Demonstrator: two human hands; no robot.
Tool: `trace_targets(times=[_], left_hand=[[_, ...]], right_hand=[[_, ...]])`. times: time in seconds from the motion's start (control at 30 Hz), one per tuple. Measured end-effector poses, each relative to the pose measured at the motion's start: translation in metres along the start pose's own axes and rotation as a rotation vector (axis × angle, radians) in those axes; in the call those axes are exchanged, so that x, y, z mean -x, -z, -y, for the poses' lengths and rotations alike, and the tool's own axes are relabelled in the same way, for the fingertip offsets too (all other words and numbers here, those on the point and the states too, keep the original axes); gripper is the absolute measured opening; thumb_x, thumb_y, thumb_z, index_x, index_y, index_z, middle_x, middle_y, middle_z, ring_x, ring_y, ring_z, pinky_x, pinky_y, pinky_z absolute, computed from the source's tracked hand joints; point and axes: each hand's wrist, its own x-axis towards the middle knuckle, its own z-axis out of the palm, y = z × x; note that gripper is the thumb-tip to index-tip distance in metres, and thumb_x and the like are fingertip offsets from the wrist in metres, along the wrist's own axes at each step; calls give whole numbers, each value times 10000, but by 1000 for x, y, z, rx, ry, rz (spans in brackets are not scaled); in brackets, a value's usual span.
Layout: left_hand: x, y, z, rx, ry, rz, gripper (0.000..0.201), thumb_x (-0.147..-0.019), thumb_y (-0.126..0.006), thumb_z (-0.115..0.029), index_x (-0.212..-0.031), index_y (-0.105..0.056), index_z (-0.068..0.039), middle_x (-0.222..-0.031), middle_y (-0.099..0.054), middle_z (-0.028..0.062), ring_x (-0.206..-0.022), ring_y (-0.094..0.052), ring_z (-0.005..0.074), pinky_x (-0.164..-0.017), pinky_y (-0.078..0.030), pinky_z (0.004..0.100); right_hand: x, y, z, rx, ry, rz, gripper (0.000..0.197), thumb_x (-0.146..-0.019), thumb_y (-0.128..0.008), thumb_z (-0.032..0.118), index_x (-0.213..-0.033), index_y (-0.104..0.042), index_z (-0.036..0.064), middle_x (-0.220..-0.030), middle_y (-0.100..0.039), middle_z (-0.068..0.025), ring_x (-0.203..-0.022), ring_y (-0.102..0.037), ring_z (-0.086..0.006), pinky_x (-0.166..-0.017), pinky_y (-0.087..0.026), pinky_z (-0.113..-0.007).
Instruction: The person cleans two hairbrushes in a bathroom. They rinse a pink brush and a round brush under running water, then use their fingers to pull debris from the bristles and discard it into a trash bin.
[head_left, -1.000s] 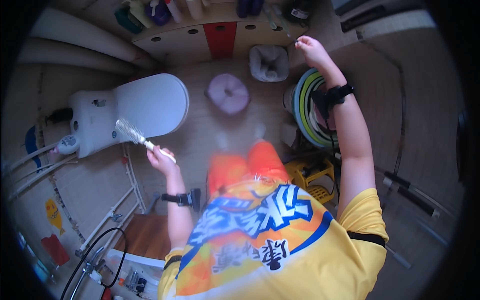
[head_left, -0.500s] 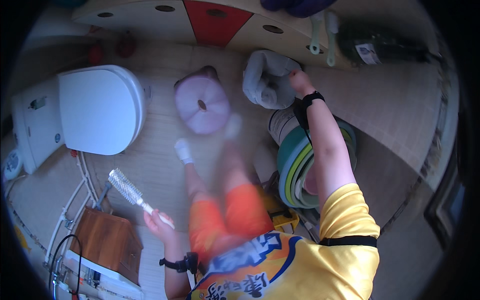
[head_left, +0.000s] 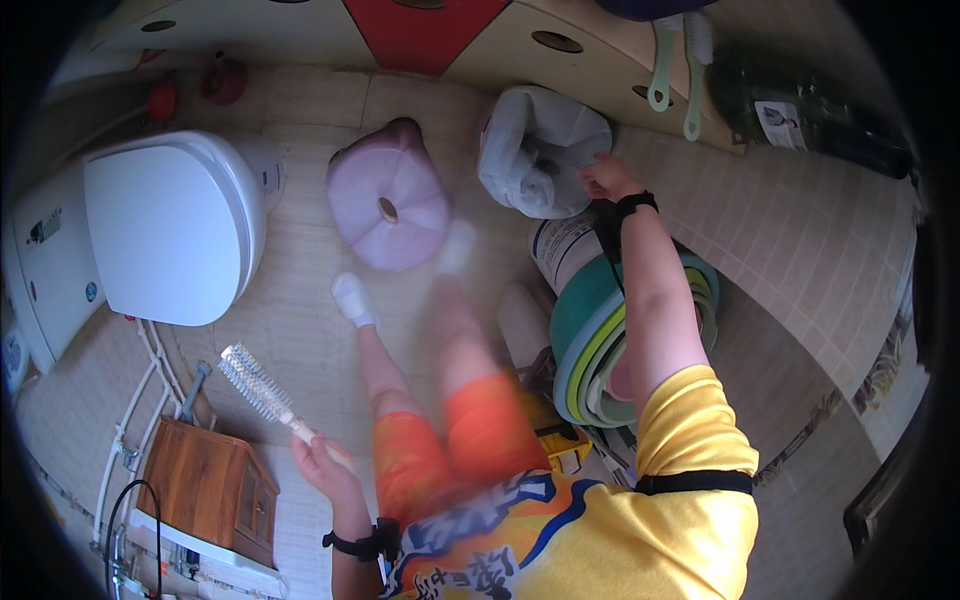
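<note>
My left hand (head_left: 327,468) is closed round the pale handle of a round hairbrush (head_left: 255,383), whose bristled barrel points up and to the left. At the right side of a waste bin (head_left: 497,168) lined with a whitish bag, my right hand (head_left: 608,178) reaches over the rim. Its fingers point left into the opening, slightly apart, and I see nothing held in them. Some of the fingertips are hard to make out against the bag. Inside the liner the bottom is dark and creased.
A purple stool (head_left: 385,175) with an oval hole stands ahead of my feet. The lidded toilet (head_left: 165,230) is at left, a wooden cabinet (head_left: 190,480) at lower left. Stacked basins (head_left: 580,340) lie under my right arm. Green-handled brushes (head_left: 660,75) hang at upper right.
The whole view has shifted slightly. My right hand, more tightly curled at the bin's rim before, now has its fingers loosened. The hairbrush stays in my left hand. One leg is blurred in both.
</note>
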Motion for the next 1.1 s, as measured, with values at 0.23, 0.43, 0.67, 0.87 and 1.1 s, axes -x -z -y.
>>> trace_targets(times=[0.23,0.43,0.67,0.87,1.1], left_hand=[[-1,4,7,-31,-27,95,347,-890,-386,-107,-1236,-386,-73,-813,-440,10,-491,-415,48,-370,-333,182],[3,4,8,18,29,105,350,-888,-398,-120,-1233,-383,-64,-814,-438,16,-489,-420,50,-367,-332,183],[-3,8,10,29,35,226,353,-879,-421,-114,-1227,-389,-61,-787,-457,20,-475,-431,55,-364,-346,186],[-11,-31,2,131,33,472,354,-878,-424,-91,-1224,-386,-25,-784,-478,27,-492,-454,70,-386,-371,190],[-4,-66,-47,279,14,718,371,-894,-410,-144,-1230,-371,10,-847,-469,38,-499,-449,91,-395,-376,213]], right_hand=[[8,10,1,303,-60,27,376,-758,-598,113,-1109,-476,56,-771,-606,-72,-497,-532,-138,-407,-424,-277],[19,5,-9,132,-17,-61,270,-766,-572,164,-1023,-549,83,-787,-622,-19,-521,-543,-108,-441,-435,-239],[38,-3,-11,225,54,-16,196,-804,-524,185,-972,-547,86,-730,-602,-13,-497,-518,-92,-426,-408,-227],[186,-79,33,-381,352,284,46,-836,-415,130,-856,-445,102,-553,-381,33,-420,-330,-67,-380,-270,-212],[329,-148,50,-461,566,566,138,-847,-442,136,-965,-445,65,-704,-387,52,-586,-331,-29,-524,-275,-176]])
